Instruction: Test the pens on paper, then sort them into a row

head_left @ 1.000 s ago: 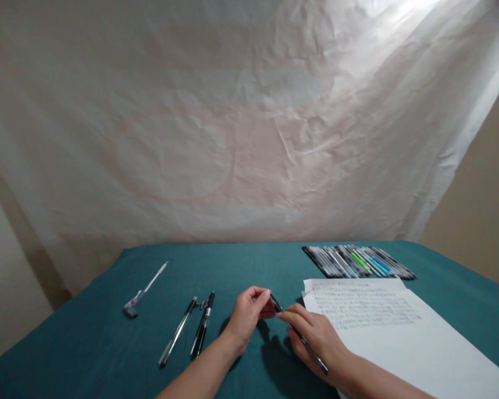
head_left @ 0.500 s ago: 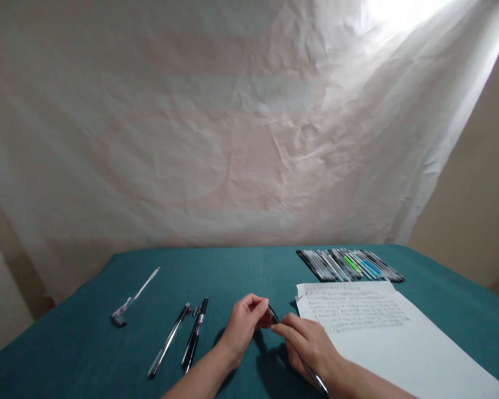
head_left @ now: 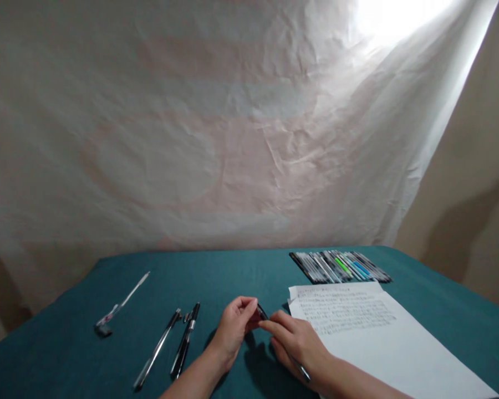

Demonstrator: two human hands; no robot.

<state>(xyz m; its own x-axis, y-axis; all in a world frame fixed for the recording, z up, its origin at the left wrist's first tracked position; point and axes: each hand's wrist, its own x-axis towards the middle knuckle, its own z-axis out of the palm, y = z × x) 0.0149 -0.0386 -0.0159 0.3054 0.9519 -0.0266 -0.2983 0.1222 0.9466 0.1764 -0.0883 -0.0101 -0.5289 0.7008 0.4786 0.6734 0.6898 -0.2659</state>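
Near the table's front middle, my left hand [head_left: 235, 330] pinches the dark upper end of a pen [head_left: 262, 313] between thumb and fingers. My right hand [head_left: 297, 341] is wrapped round the same pen lower down, and the pen's clear, shiny end sticks out below the palm. Left of my hands lie a clear pen with a dark tip [head_left: 158, 350] and a black pen [head_left: 186, 341], with small metallic pieces between their upper ends.
Sheets with handwritten lines [head_left: 370, 338] lie to the right. Behind them is a long row of pens [head_left: 341, 267], including green and blue ones. A thin white refill [head_left: 135, 288] and a small dark piece [head_left: 103, 331] lie at the left. A pale sheet [head_left: 233, 138] hangs behind the green table [head_left: 224, 271].
The whole view has shifted, so the table items and hands appear slightly further left. Less of the pen's lower end sticks out below my right hand. Both hands keep their hold.
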